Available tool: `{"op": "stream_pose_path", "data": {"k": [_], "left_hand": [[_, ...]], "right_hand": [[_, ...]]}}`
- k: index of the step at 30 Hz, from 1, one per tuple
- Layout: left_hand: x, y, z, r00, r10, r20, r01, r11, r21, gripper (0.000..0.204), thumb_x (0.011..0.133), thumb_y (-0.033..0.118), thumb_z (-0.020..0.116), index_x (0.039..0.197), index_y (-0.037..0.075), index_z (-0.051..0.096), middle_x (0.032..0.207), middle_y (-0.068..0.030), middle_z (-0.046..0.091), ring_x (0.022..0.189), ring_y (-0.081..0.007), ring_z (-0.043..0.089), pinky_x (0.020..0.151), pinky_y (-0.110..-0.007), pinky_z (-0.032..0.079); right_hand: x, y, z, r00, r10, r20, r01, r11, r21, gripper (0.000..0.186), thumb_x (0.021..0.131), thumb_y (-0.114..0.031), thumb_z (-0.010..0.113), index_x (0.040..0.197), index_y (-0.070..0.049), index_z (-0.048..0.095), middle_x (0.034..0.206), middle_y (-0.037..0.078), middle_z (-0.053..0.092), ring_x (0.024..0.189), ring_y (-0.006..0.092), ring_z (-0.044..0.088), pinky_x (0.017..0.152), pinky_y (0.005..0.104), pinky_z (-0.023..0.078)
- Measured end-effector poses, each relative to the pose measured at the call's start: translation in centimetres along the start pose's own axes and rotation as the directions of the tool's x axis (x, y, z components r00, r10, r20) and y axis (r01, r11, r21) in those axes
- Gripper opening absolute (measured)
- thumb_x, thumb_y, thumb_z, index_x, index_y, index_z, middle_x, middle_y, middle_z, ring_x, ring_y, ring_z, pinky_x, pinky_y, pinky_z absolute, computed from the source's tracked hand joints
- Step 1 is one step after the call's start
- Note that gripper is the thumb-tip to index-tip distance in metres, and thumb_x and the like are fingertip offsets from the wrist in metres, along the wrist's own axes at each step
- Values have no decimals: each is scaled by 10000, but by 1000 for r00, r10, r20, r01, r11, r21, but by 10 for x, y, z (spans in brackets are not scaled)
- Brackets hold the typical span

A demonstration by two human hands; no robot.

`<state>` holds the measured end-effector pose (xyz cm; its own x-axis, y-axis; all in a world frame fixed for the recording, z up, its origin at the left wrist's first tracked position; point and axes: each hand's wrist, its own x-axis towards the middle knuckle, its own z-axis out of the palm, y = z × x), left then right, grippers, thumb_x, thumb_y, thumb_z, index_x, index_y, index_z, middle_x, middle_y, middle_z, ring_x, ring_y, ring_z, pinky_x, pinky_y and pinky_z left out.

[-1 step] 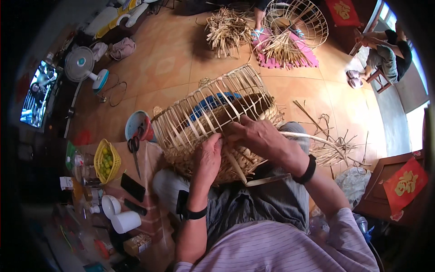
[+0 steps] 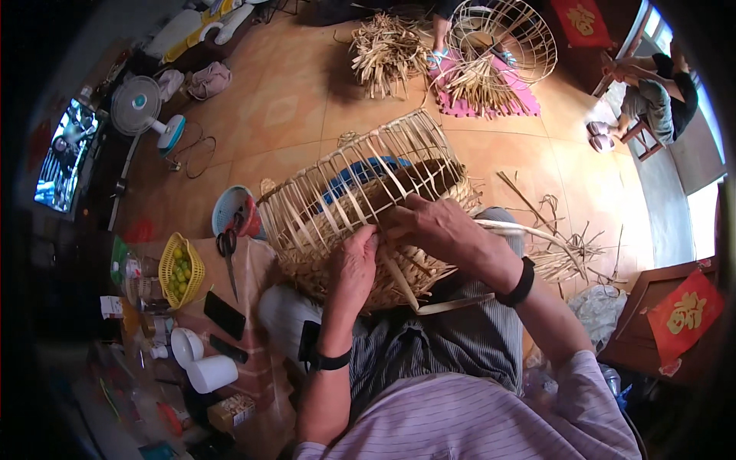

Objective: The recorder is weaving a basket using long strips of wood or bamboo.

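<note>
Across my striped-trousered lap (image 2: 441, 349), a part-woven wicker basket (image 2: 337, 217) lies tilted, my hands meeting at its near side.
My left hand (image 2: 354, 261) sits with fingers drawn in against the bare slats (image 2: 296, 218), I judge to steady them; my right hand (image 2: 433, 228) bends in beside it. Whether either pinches the pale folded strip (image 2: 452, 304) below, I cannot tell. My lap probably braces the weight, freeing both hands. Against the earlier frame, grip and basket match; only the view shifts slightly.
</note>
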<state>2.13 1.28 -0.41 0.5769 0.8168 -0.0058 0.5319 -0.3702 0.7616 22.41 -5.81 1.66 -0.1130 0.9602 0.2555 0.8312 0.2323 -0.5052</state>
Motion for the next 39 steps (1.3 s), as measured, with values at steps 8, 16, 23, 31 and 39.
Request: {"op": "stream_pose_path", "data": {"k": [8, 16, 23, 31, 39], "left_hand": [[-6, -8, 3, 979, 172, -106, -168, 985, 49, 116, 998, 81, 594, 1076, 77, 680, 866, -205, 695, 849, -433, 694, 693, -494, 524], [-13, 16, -16, 962, 271, -13, -260, 934, 245, 267, 907, -14, 613, 1163, 26, 678, 1088, -184, 713, 1054, -358, 689, 913, -478, 530], [-13, 19, -23, 917, 376, -132, -351, 919, 177, 411, 884, -100, 559, 1252, 37, 679, 1128, -180, 711, 1016, -359, 706, 869, -446, 578], [3, 4, -11, 969, 245, 41, -243, 968, -65, 363, 961, -47, 478, 1258, 27, 672, 1136, -221, 715, 1083, -394, 695, 910, -453, 559], [7, 7, -13, 967, 242, 75, -231, 964, -132, 365, 973, -32, 451, 1250, 19, 683, 1130, -215, 738, 1066, -380, 718, 928, -429, 562]], "right_hand": [[7, -60, 9, 988, -47, 144, 108, 886, -450, 177, 870, -92, 656, 1036, -92, 717, 957, 140, 549, 693, 243, 662, 563, 375, 524], [-15, 22, -16, 978, -169, 121, 200, 923, -329, 160, 951, -176, 647, 1054, -58, 612, 945, 118, 573, 703, 316, 643, 586, 441, 489], [-21, 19, -9, 993, -119, 6, 117, 956, -268, 253, 905, -196, 706, 1082, -68, 580, 938, 109, 569, 820, 335, 631, 660, 455, 496], [-54, -59, -20, 939, -332, 86, 343, 918, -199, 371, 824, -199, 746, 1169, -95, 659, 1088, 80, 571, 965, 257, 598, 849, 408, 513], [-33, -66, -18, 931, -288, 224, 302, 953, -30, 315, 858, -182, 707, 1146, -68, 648, 1060, 115, 578, 977, 292, 622, 864, 401, 522]]}}
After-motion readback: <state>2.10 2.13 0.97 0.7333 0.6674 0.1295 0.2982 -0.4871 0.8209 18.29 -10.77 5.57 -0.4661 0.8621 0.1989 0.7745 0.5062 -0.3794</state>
